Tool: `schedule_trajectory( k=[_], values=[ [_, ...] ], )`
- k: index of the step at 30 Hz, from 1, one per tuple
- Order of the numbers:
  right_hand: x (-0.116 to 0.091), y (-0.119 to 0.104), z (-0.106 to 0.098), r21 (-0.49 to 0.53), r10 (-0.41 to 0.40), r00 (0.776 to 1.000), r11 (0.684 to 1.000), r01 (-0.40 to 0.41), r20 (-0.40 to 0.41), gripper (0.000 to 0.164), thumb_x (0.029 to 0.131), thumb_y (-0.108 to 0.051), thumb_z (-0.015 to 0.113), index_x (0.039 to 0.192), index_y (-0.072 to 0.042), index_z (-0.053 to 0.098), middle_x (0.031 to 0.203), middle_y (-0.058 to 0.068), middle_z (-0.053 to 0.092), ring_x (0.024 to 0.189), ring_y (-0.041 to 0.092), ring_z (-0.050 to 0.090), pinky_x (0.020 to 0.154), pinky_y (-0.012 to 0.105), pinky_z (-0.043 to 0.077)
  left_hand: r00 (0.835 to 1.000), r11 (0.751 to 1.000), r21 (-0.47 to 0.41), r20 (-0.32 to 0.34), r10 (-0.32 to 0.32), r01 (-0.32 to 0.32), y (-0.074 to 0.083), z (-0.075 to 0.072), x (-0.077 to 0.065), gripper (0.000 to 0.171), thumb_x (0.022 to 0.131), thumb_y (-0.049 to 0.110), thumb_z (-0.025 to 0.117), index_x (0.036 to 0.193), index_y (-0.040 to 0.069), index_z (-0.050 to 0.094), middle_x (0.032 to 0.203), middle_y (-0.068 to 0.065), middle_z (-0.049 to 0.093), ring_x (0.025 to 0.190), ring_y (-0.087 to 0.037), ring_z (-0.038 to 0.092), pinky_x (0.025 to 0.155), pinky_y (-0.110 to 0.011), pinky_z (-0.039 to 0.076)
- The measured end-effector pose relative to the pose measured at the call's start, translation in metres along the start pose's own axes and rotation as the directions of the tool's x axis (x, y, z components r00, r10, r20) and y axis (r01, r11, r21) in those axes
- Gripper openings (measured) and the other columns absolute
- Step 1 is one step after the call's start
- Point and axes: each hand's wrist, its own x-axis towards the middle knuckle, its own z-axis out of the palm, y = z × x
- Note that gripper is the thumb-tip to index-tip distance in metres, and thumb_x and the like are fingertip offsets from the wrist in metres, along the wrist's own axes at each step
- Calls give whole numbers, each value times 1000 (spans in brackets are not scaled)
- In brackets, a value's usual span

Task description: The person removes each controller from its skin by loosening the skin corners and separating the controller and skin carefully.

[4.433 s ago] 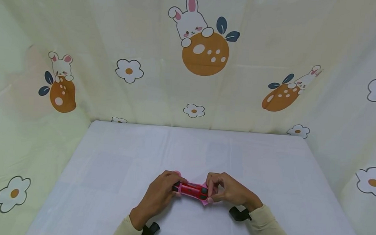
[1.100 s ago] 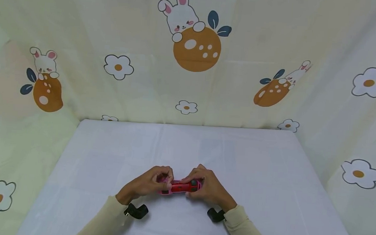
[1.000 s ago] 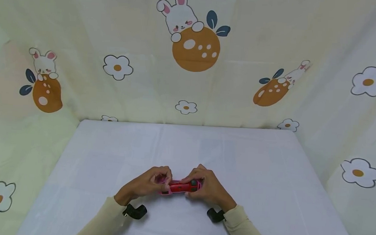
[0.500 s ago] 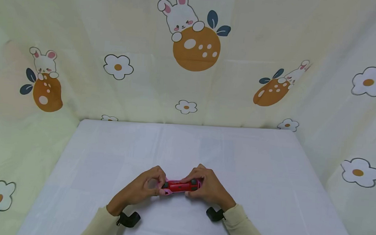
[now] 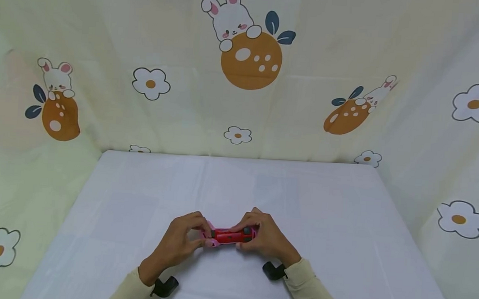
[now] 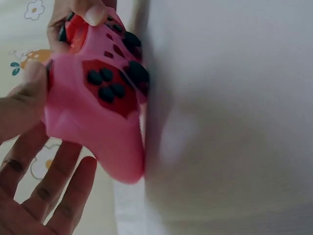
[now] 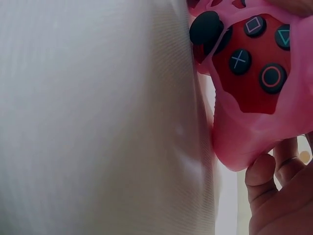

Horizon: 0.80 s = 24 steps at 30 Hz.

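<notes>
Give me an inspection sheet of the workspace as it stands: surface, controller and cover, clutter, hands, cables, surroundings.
Surface: table under a smooth white covering.
Job's things: red controller inside a pink cover, with face buttons exposed; whether the cover is seated all round cannot be judged.
Clutter: nothing seen.
Hands: left hand holds the covered controller's left end; right hand holds its right end. A dark device sits at each wrist.
Cables: nothing seen.
Surroundings: pale cloth backdrop printed with rabbits and flowers.
</notes>
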Motion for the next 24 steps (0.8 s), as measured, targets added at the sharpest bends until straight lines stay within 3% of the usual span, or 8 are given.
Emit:
schedule_trajectory(
  k=[5, 11, 15, 21, 24],
  values=[
    [0, 2, -1, 16, -16, 1000, 1000, 16, -3, 42, 72, -13, 98, 106, -33, 85, 97, -15, 75, 92, 12, 55, 81, 28, 46, 1000, 994, 103, 15, 22, -23, 9, -2, 3, 29, 76, 15, 96, 86, 29, 73, 89, 16, 65, 87, -5, 66, 79, -37, 61],
    [0, 2, 0, 37, -2, 1000, 999, 1, 6, 42, 73, -13, 98, 107, -34, 85, 97, -14, 75, 93, 13, 55, 83, 29, 46, 997, 967, 248, 73, 36, -53, 19, -3, 9, 29, 72, 24, 98, 84, 27, 72, 85, 12, 61, 79, -10, 64, 71, -23, 53],
    [1, 2, 0, 39, 8, 1000, 999, -9, 11, 42, 73, -13, 98, 107, -35, 85, 97, -14, 75, 94, 14, 55, 84, 29, 46, 994, 955, 290, 98, 40, -67, 23, -3, 12, 27, 73, 25, 97, 82, 24, 72, 83, 10, 61, 75, -8, 61, 68, -20, 49],
    [1, 2, 0, 21, 13, 1000, 1000, -13, 24, 43, 73, -14, 98, 106, -37, 84, 97, -15, 74, 95, 13, 55, 86, 29, 46, 994, 934, 355, 112, -2, -38, 30, -2, 18, 23, 79, 16, 94, 78, 24, 72, 79, 13, 58, 71, -1, 52, 66, -19, 46],
    [1, 3, 0, 18, 2, 1000, 1000, -2, 19, 43, 72, -14, 99, 106, -36, 84, 96, -15, 74, 94, 12, 55, 85, 29, 46, 992, 926, 374, 125, 4, -51, 32, 0, 19, 24, 79, 17, 94, 78, 23, 71, 81, 12, 58, 72, -3, 54, 67, -20, 48]
  ],
)
